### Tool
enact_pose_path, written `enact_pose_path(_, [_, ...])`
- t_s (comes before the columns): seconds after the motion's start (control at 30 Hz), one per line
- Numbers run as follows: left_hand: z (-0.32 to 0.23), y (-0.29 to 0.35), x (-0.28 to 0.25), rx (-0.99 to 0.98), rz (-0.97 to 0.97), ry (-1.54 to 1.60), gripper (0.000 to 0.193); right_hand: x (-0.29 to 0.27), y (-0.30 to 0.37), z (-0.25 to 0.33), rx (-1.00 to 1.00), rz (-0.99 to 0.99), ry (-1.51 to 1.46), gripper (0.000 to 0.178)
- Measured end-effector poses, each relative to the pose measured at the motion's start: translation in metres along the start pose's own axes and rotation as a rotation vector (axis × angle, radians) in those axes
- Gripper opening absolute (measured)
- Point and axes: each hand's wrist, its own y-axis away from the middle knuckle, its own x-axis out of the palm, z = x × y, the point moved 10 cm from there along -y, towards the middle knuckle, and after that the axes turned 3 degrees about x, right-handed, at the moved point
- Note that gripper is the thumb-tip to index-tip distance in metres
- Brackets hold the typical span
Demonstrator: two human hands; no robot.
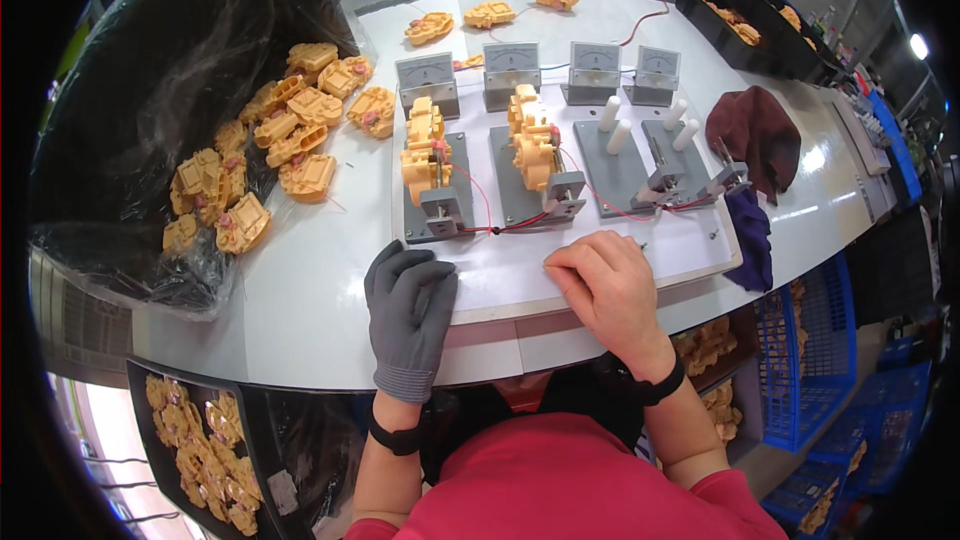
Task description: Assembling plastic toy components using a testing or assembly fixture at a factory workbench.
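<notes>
My left hand (410, 310), in a grey knitted glove, rests at the front left of a white board (505, 285). Its fingers are loosely bent and a little apart, with nothing in them. My bare right hand (608, 285) lies on the board's front part, fingers curled together; no held thing shows. Beyond my hands, two yellow plastic housings (427, 152) (533, 140) stand upright on the two left grey fixtures (460, 180). The two right fixtures (610, 175) show bare white pegs (618, 137). Behind the fixtures stands a row of grey needle meters (512, 68).
A black-lined bin (190, 30) at left spills yellow housings (300, 130) onto the table. Red wires (520, 223) run along the fixtures' front. A maroon cloth (752, 140) and purple cloth (750, 235) lie right. Crates of housings (205, 450) (810, 360) stand below; black trays (740, 40) sit far right.
</notes>
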Motion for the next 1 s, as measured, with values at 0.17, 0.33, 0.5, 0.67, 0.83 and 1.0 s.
enact_pose_path(0.17, [-0.001,-0.003,0.001,0.010,0.016,-0.006,0.016,-0.003,0.001,-0.001,0.015,-0.020,0.006,0.009])
enact_pose_path(0.33, [-0.002,0.001,0.000,0.020,0.011,0.005,0.016,-0.005,0.001,0.000,0.040,-0.038,0.011,0.009])
enact_pose_path(0.5, [-0.004,0.001,0.002,0.013,0.028,0.019,0.014,-0.008,0.003,-0.002,0.044,-0.040,-0.022,0.008])
enact_pose_path(0.67, [-0.005,0.000,0.003,-0.001,0.025,0.039,0.014,-0.010,0.004,-0.004,0.045,-0.061,-0.034,0.009])
enact_pose_path(0.83, [-0.006,0.000,0.004,0.032,0.057,-0.007,0.013,-0.009,0.005,-0.005,0.056,-0.063,-0.047,0.010])
enact_pose_path(1.0, [-0.006,0.001,0.004,0.034,0.054,-0.007,0.014,-0.008,0.005,-0.005,0.064,-0.053,-0.061,0.011])
